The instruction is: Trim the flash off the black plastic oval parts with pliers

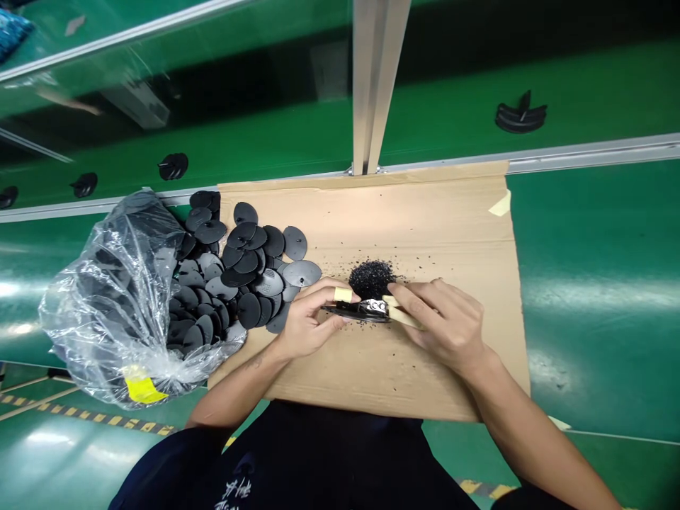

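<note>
My left hand point(308, 322) is closed on a black plastic disc point(357, 312), held edge-on over a sheet of cardboard point(425, 227); its index finger wears a yellowish tape band. My right hand point(443, 319) grips a small tool with a pale handle and a shiny metal tip point(396, 310), and the tip rests against the disc's edge. Just beyond the disc lies a small heap of black plastic shavings point(370, 278). A pile of several similar black discs point(241, 273) lies left of my left hand.
A clear plastic bag point(122, 297) holding more discs lies at the left, with a yellow label at its bottom. Behind the cardboard runs a green conveyor belt point(584, 92) carrying black parts, one of them point(520, 117) at the right. An upright metal post point(375, 85) stands at centre.
</note>
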Motion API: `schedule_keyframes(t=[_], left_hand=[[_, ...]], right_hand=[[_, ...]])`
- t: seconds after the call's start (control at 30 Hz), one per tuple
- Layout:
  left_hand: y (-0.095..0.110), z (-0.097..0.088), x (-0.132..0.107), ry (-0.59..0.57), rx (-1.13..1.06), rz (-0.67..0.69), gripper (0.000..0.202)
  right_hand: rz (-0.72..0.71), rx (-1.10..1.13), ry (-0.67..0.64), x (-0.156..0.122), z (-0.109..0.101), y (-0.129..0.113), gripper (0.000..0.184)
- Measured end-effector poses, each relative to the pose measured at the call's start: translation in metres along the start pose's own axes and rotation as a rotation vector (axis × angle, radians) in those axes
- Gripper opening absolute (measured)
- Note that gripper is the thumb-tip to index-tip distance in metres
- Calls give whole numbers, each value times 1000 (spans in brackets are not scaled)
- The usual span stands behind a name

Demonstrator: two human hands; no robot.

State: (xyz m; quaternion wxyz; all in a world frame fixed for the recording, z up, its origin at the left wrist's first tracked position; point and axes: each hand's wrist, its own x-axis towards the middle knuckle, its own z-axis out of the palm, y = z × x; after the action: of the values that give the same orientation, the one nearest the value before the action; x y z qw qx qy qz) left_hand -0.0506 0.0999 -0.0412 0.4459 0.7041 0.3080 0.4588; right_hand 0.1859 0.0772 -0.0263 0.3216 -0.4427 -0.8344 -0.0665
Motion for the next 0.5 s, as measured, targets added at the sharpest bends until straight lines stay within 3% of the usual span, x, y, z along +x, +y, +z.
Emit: schedule_keyframes(t=[0.5], left_hand=[[2, 1, 0, 9, 37, 42, 17]], right_hand=[[13, 38, -68, 1, -4, -1, 16]])
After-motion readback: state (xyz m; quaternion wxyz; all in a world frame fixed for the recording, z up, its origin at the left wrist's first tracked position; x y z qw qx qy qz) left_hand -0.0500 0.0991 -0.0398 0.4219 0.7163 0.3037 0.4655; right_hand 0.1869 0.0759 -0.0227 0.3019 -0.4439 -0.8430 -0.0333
